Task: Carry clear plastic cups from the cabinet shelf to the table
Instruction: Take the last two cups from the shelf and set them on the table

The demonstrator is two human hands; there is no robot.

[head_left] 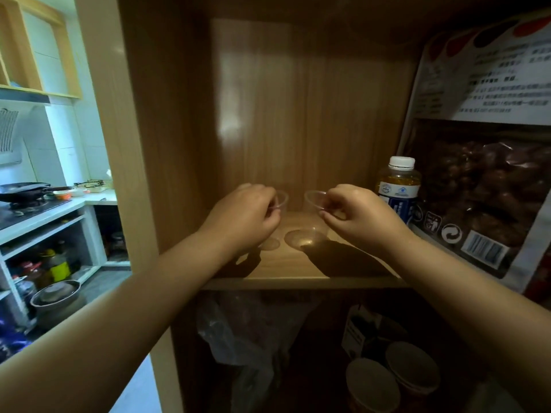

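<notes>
Two hands are inside the cabinet, on the middle shelf. The left hand pinches the near rim of the left cup, and its grip is closed on that thin edge. The right hand pinches the near rim of the right cup the same way. Both cups are clear and hard to see. They stand side by side but apart, in the middle of the shelf, a bit far back. I cannot tell if they rest on the wood or are just off it. A bottle with a white cap stands just right of the right hand, and a big bag of brown food leans behind it. To do this step well, I think the hands should hold the rims softly, since thin cups like these may bend or pop out if squeezed hard. Lift both cups straight up a little, then pull them toward the near edge. Keep the right arm away from the bottle so it does not tip. Keep the cups level and apart. The desk is not in view, so it must be found after turning away.
</notes>
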